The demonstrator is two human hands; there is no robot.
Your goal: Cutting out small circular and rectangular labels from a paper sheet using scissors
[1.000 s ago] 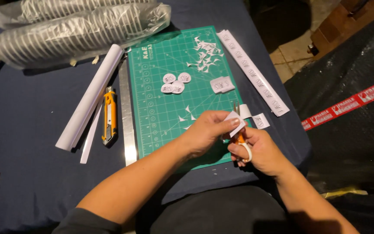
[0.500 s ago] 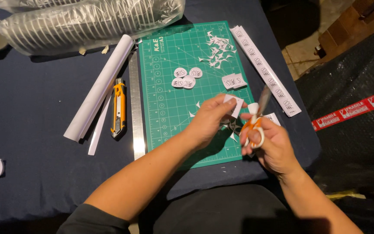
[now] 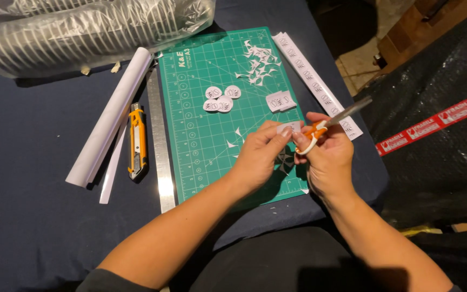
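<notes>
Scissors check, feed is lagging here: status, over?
Right hand grips orange scissors, blades pointing away. Left hand pinches small paper piece. Nothing between them.

We see a table (image 3: 39, 178) with a dark blue cloth. At two o'clock there is tan tiled floor (image 3: 360, 65). At three o'clock lies black bubble wrap (image 3: 439, 162) with red tape (image 3: 433, 123). The light is dim.

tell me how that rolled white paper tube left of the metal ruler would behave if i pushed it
The rolled paper tube is round and lies free on the dark cloth, so it would probably roll sideways. It looks thin and hollow, likely light and easily crushed. The metal ruler beside it might stop it.
</notes>
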